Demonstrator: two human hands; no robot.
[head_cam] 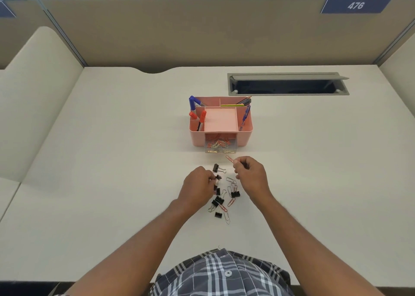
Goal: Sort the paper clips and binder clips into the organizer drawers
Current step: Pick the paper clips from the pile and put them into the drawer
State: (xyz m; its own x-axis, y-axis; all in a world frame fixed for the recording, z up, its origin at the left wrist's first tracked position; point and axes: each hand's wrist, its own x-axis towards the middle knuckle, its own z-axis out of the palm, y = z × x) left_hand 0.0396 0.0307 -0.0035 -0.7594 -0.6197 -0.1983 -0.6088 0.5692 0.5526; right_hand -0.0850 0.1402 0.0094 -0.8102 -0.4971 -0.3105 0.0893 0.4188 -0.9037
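Note:
A pink organizer [244,136] stands mid-desk, its clear drawer [220,146] pulled out toward me and holding many coloured paper clips. My right hand [250,173] pinches a red paper clip [229,158] just in front of the drawer. My left hand [198,186] has its fingers closed on a black binder clip [218,177] at the edge of the pile. The pile [223,200] of black binder clips and loose paper clips lies on the desk between my hands. One more binder clip [216,167] sits apart at the pile's far side.
Markers, pens and pencils [197,112] stand in the organizer's upper compartments. A grey cable tray [288,84] with its lid raised is set into the desk behind and to the right. A beige partition [202,30] walls off the back of the desk.

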